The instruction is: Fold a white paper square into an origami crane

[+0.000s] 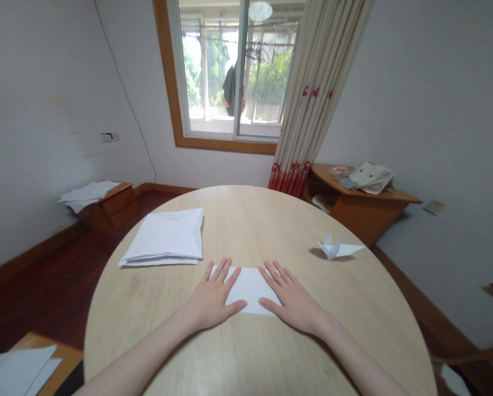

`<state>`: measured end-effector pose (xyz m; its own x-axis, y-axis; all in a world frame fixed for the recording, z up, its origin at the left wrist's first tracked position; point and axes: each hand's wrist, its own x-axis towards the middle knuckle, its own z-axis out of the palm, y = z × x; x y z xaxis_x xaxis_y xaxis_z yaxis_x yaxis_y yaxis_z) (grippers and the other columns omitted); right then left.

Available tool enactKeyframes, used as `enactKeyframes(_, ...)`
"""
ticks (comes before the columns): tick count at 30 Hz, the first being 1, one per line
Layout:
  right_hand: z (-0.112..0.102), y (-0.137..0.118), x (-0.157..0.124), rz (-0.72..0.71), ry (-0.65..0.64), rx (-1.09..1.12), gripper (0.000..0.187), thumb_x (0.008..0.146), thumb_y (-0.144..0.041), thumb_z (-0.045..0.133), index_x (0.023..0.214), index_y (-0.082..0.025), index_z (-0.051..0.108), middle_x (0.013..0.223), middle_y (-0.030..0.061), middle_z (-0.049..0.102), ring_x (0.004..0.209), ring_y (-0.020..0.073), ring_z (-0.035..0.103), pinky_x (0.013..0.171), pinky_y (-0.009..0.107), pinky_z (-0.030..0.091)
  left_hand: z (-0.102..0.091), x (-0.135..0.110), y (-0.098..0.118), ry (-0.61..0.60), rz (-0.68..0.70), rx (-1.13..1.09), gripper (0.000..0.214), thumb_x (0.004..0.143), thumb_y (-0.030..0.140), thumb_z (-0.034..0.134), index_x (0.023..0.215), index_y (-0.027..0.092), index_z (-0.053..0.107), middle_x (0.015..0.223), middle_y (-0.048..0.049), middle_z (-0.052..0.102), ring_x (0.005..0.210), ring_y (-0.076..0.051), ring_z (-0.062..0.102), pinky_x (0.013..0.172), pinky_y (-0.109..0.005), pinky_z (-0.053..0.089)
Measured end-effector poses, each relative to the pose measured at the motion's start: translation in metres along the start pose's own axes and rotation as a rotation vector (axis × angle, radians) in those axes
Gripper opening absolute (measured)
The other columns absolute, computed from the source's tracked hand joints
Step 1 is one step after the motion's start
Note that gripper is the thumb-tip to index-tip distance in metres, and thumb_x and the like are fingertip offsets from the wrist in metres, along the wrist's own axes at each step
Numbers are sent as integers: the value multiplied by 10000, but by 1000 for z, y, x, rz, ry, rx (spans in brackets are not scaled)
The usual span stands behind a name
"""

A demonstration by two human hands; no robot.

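Note:
A small sheet of white paper (250, 291) lies flat on the round wooden table (246, 225), straight in front of me. My left hand (215, 294) rests on its left side with the fingers spread. On the right side of the sheet, my right hand (290, 297) lies flat in the same way, fingers apart. Both thumbs point inward over the paper, with a gap between them. The paper's left and right ends are partly hidden under the hands.
A stack of white paper (166, 236) sits at the table's left. Toward the right edge stands a folded paper crane (332, 248). Beyond the table are a low drawer cabinet (120, 206) on the left and a corner desk (366, 212) on the right.

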<state>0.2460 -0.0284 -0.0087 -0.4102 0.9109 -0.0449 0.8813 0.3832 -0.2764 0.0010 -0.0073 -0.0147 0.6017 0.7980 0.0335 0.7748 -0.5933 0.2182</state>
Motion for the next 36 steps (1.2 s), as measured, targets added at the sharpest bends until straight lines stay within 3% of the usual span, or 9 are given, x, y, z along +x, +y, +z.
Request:
enactKeyframes(8,3,0,0,-4,26,22,723,909,-637,354,1494,-230,233,1568,83,163,1446,278,74,1162,509,137,-6,1,0,39,25,-31,781,843,689,446,1453,218,324,1535,-141,249,1416,-313,223,1129,-513,151)
enactKeyframes(14,-6,-1,-1,-17,2,63,722,900,-608,413,1489,-226,249,1560,80,209,1446,267,105,1167,500,84,-26,0,-3,-32,136,-130,1018,658,777,589,1468,239,290,1519,-148,289,1402,-358,238,1119,-588,65)
enactKeyframes(19,-18,2,-3,-60,-64,138,962,726,-664,628,1488,-220,243,1552,119,211,1441,298,119,1159,536,47,-40,-2,-12,-131,130,-195,1030,623,614,731,1460,179,319,1535,-183,216,1418,-349,193,1125,-533,163)
enactKeyframes(23,-22,4,-4,-40,-130,169,1063,667,-619,711,1495,-185,205,1562,123,166,1448,287,72,1171,505,53,-44,-2,-16,-126,130,-245,987,618,508,776,1446,182,348,1520,-179,265,1401,-327,260,1126,-497,202)
enactKeyframes(28,-21,8,-5,-70,-130,198,1013,703,-591,696,1497,-209,196,1567,105,157,1448,298,64,1168,522,55,-44,-1,-18,-122,132,-284,967,615,460,797,1436,177,370,1498,-173,322,1374,-318,323,1124,-468,237)
enactKeyframes(36,-22,10,-7,-64,-114,217,906,767,-580,638,1489,-194,249,1560,99,202,1442,307,107,1171,517,73,-44,-2,-23,-109,111,-323,948,600,581,784,1403,220,434,1470,-129,397,1339,-315,386,1107,-435,291)
